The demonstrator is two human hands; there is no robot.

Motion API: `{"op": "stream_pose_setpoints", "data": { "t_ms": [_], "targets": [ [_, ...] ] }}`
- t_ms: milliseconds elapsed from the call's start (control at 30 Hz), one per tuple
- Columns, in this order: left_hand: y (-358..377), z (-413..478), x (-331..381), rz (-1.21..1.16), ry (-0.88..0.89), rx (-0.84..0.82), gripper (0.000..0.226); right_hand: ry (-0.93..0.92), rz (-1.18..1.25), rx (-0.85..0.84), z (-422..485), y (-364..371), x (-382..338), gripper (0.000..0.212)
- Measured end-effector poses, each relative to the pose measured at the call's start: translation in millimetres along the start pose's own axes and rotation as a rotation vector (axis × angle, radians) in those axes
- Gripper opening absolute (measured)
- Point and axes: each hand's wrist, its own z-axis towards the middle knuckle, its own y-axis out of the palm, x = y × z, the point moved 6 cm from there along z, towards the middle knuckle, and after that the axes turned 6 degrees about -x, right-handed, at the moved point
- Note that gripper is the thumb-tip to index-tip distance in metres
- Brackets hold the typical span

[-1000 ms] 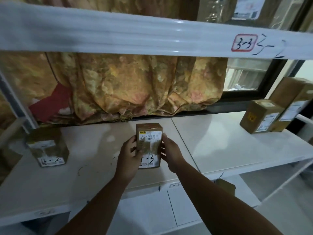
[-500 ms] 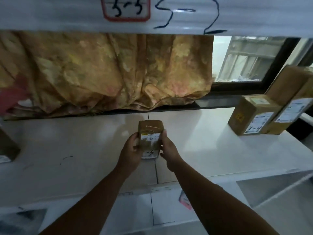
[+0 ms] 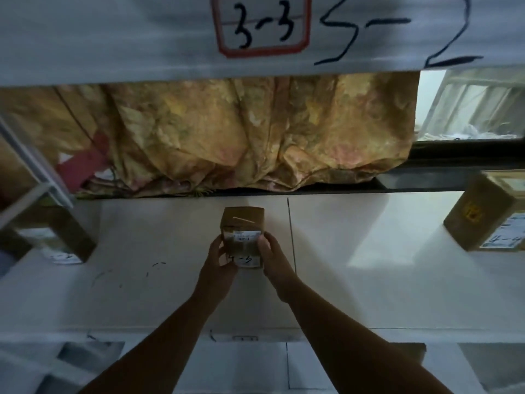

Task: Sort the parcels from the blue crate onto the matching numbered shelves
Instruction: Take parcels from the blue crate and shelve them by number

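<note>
A small brown cardboard parcel stands upright in the middle of the white shelf board, a white label with a handwritten number on its front. My left hand grips its left side and my right hand grips its right side. The parcel's base sits on or just above the board; I cannot tell which. On the white rail above, a red-framed tag reads 3-3, with larger black handwriting beside it. The blue crate is out of sight.
Another brown parcel stands at the shelf's left end behind a white post. A parcel marked 4-4 sits at the right end. A yellow patterned cloth hangs behind the shelf. A lower shelf shows beneath my arms.
The view has moved closer in and shifted back left. Both hands have carried the parcel deeper over the shelf, still gripping its sides.
</note>
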Motion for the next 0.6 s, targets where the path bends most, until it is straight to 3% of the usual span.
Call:
{"op": "stream_pose_setpoints", "data": {
  "t_ms": [67, 133, 300, 433, 600],
  "targets": [
    [2, 0, -12, 0.009, -0.044, -0.078, 0.074, 0.069, 0.014, 0.029, 7, 3, 15, 0.072],
    [2, -1, -29, 0.039, -0.096, -0.12, 0.081, 0.135, 0.011, 0.066, 6, 4, 19, 0.079],
    [-16, -15, -56, -0.044, -0.134, 0.06, 0.06, 0.23, -0.211, 0.247, -15, -3, 37, 0.053],
    [-20, -14, -64, 0.121, -0.117, 0.014, 0.025, 0.262, -0.497, 0.307, -31, -3, 41, 0.027],
    [-24, -16, -65, 0.122, -0.112, -0.048, 0.022, 0.272, -0.722, 0.287, -45, 3, 44, 0.022]
  ]
}}
